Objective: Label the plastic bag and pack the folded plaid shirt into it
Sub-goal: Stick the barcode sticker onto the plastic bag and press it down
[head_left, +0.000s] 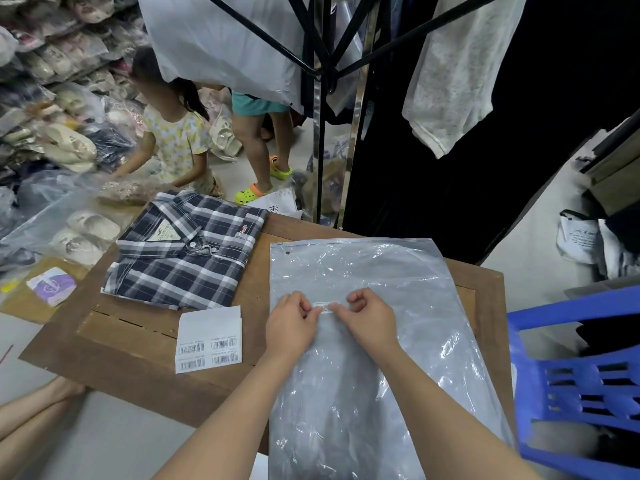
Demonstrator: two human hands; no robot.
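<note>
The plastic bag [363,289] lies flat on the wooden table [138,344], its sealed top edge at the far end and its near end hanging over the table's front edge. Both hands meet over the middle of the bag. The left hand [289,325] and the right hand [372,318] each pinch 1 end of a small barcode label [325,307] between thumb and forefinger, fingers closed tight on it, with the other fingers curled in. The label sits level and right at the bag's surface; whether it already sticks down I cannot tell.

The folded plaid shirt [183,252] rests to the left of the bag, near it but not touching, collar up and buttoned. Just in front of the shirt lies the label sheet [209,339] with 4 barcodes left on it.

The step in hand looks like sticking the label on. To do it well, keep the label taut and square to the bag's edge, lower 1 end first, then smooth across to the other so no air bubble or crease forms. The thin film wrinkles easily, so a flat palm holding it still should help before pressing. The shirt is not yet packed.
</note>
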